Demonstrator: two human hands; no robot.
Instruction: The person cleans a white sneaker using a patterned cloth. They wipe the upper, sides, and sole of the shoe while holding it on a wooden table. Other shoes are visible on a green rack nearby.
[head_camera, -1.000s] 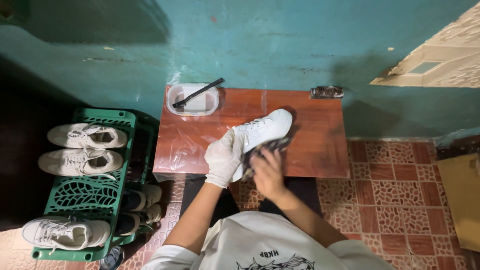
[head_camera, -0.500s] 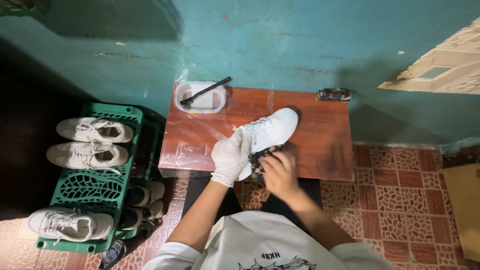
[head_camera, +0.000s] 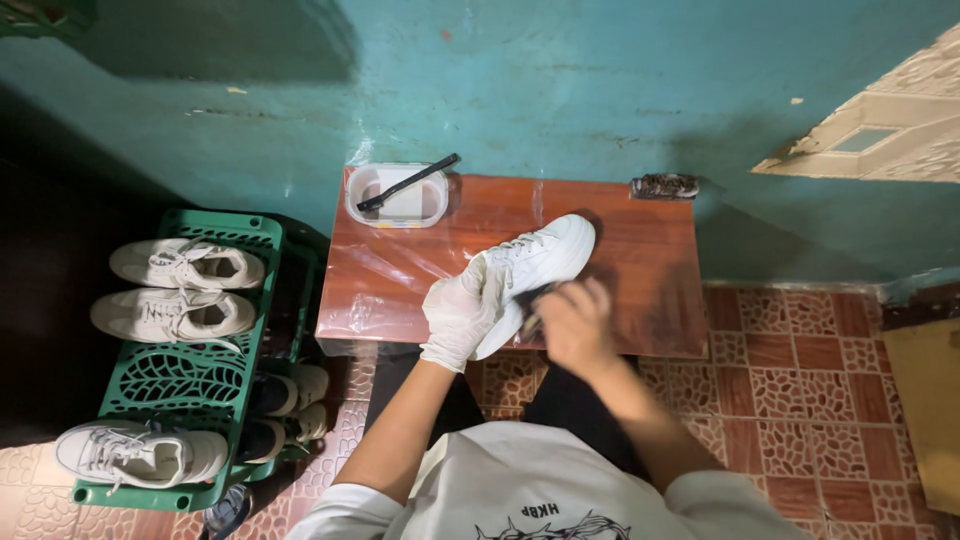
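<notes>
A white sneaker (head_camera: 540, 255) lies tilted on a low reddish-brown wooden table (head_camera: 640, 260), toe toward the far right. My left hand (head_camera: 458, 312), in a white glove, grips the sneaker's heel end. My bare right hand (head_camera: 572, 322) presses a dark brush or cloth (head_camera: 533, 305) against the sneaker's side; the hand is blurred and mostly hides what it holds. A clear plastic tub (head_camera: 396, 196) with a black-handled brush (head_camera: 410, 181) laid across it stands at the table's far left corner.
A green plastic shoe rack (head_camera: 185, 375) to the left holds three pale sneakers on top and darker shoes lower down. A small dark brush (head_camera: 664, 185) rests at the table's far right edge. Teal wall behind, patterned red floor tiles around.
My right hand has shifted slightly along the sneaker's side and is blurred now. The camera view has drifted a little. My left hand keeps its hold on the sneaker.
</notes>
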